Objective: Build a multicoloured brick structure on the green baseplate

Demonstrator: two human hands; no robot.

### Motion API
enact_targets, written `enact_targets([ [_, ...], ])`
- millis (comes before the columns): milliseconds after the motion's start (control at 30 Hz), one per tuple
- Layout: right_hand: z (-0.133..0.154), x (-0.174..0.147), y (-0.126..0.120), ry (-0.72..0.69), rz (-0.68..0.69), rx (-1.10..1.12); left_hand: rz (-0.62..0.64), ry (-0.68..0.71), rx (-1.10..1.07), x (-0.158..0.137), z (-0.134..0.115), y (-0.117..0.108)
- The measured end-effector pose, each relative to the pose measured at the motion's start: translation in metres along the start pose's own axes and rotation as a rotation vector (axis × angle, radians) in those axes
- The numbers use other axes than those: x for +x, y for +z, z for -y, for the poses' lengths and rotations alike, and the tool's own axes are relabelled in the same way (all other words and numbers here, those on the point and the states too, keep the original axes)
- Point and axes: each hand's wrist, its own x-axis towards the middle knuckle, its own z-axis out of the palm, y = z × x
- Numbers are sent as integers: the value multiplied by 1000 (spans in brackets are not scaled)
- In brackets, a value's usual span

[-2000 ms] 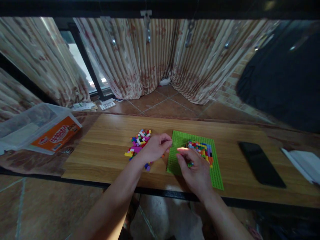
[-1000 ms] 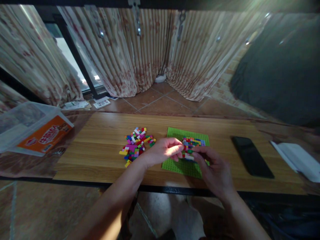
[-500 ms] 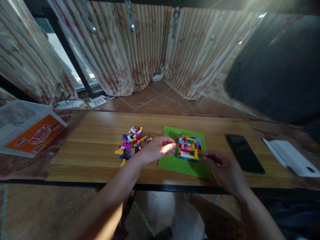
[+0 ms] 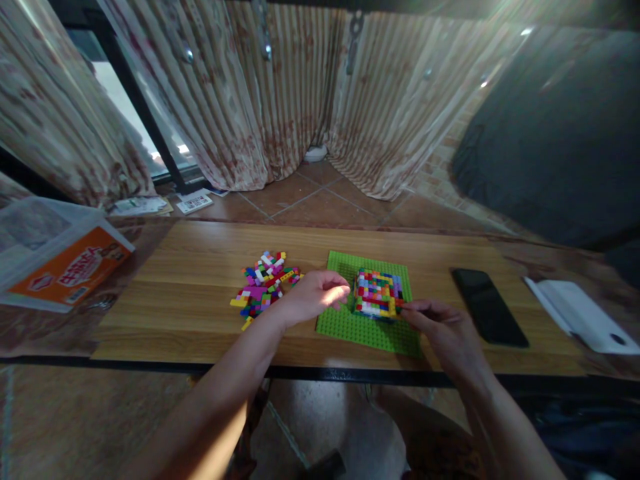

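Note:
A low square build of many-coloured toy bricks (image 4: 375, 293) stands on a green studded baseplate (image 4: 345, 328). At its right edge my right hand (image 4: 440, 327) pinches a small red toy brick (image 4: 399, 303) between thumb and fingertips, against the build. Just left of the build, my left hand (image 4: 320, 293) hovers over the baseplate with curled fingers, thumb and index tips close together. Whatever those fingertips might hold is hidden. Behind the left wrist lies a loose pile of toy bricks (image 4: 265, 273), partly covered by that hand.
On the wooden table (image 4: 170, 293), a black phone (image 4: 489, 308) lies right of the baseplate. Farther right is a white flat object (image 4: 585, 313). A clear plastic tub with an orange label (image 4: 75, 267) stands at the left. Curtains (image 4: 280, 100) hang beyond the table.
My right hand's fingertips have shifted slightly up and left along the build's right edge, and a red brick now shows there. My left hand has barely moved.

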Motion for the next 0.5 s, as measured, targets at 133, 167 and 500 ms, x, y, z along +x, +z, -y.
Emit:
enact_targets([
  [133,1,0,2,11,-10,6,-34,-13,-41,-1,-3,0],
  [167,0,0,1,6,-15,7,-45,-11,-52,-2,-4,-1],
  [500,5,-11,8,-287,-102,-97,-423,103,-259,-6,-7,-41],
])
